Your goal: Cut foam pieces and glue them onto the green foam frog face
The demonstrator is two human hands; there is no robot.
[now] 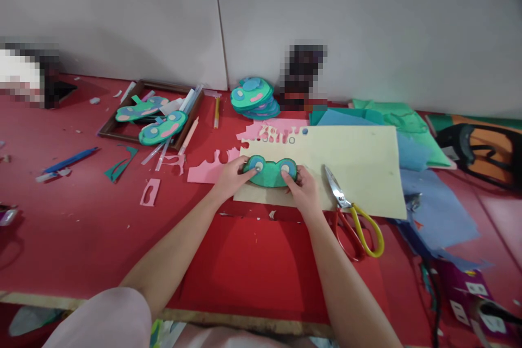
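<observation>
A green frog-face cutout (271,175) with two blue-ringed, pale-centred eyes is held flat between both hands. My left hand (233,178) grips its left end, the thumb on the left eye. At the right end, my right hand (303,189) pinches it with the thumb on the right eye. Beneath lies a cream sheet (362,168) with ragged cut edges at its upper left. Scissors (346,206) with one red and one yellow handle rest partly on that sheet, right of my right hand. Pink scraps (204,169) lie beside my left hand.
Behind stands a stack of similar green faces (253,97). A brown tray (118,136) at the left holds more faces and clear sticks. Blue pens (71,159) lie further left. Green and blue sheets (436,209), a black strap and a purple packet (465,288) are at the right.
</observation>
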